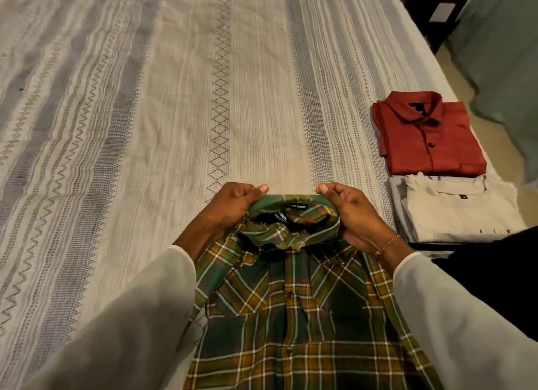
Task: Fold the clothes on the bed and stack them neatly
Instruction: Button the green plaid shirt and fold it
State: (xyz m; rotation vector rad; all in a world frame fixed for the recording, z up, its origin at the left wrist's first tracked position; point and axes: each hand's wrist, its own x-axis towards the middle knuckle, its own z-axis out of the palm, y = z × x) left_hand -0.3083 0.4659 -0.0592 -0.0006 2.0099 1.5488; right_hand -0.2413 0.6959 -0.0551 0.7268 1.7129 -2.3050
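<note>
The plaid shirt (302, 311) is lying front-up at the near edge of the bed (145, 98), buttoned, its collar (294, 218) pointing away from the person and standing open so that the black neck labels are showing. The left hand (233, 206) is gripping the collar's left end — fingers curled round the fabric, thumb lying along the top edge. The right hand (349, 215) is gripping the right end likewise, thumb on top, a thin bracelet (387, 244) sitting at its wrist. Both arms are wearing pale sleeves (131, 317). To the right, well apart from the shirt, a folded red shirt (428, 133) is lying near the bed's edge; just in front of it a folded white garment (457, 209) is resting on other folded pieces — what these are cannot be told.
</note>
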